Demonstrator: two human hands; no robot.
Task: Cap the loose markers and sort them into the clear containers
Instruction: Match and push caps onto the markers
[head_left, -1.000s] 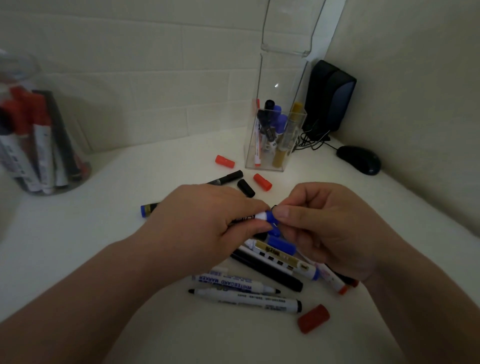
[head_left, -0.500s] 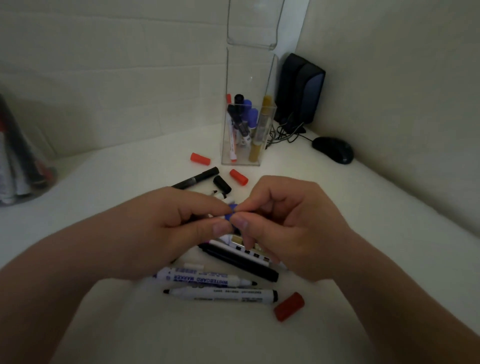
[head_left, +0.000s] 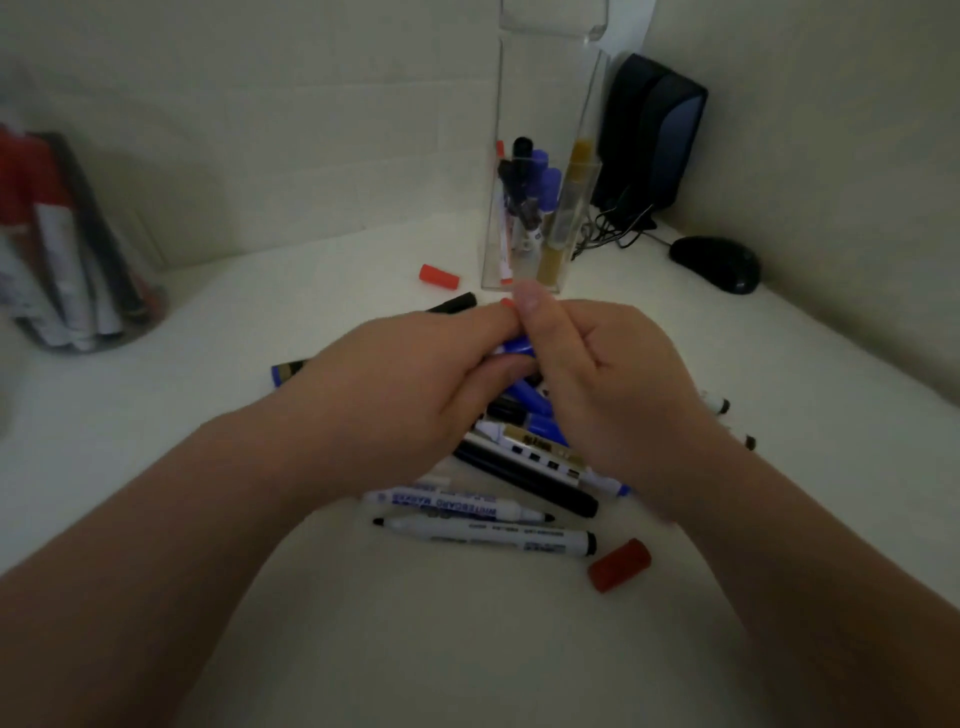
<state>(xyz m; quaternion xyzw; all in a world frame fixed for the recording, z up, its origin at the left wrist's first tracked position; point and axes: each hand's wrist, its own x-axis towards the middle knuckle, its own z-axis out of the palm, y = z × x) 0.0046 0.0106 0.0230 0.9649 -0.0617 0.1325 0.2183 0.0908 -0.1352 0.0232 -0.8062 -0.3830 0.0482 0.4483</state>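
Markers (head_left: 543, 182) upright in tall clear container (head_left: 545, 78) and round jar (head_left: 145, 312) | left hand (head_left: 415, 395), right hand (head_left: 613, 384) both curled, pinching blue marker (head_left: 517, 345)

My white table (head_left: 311, 649) has a heap of markers (head_left: 524, 475) on it. A red cap (head_left: 619, 565) lies beside them, and a second red cap (head_left: 439, 275) farther back. A tall clear container (head_left: 545, 93), a round clear jar (head_left: 130, 332), a black mouse (head_left: 716, 264) and a black speaker (head_left: 652, 132) stand on it too.
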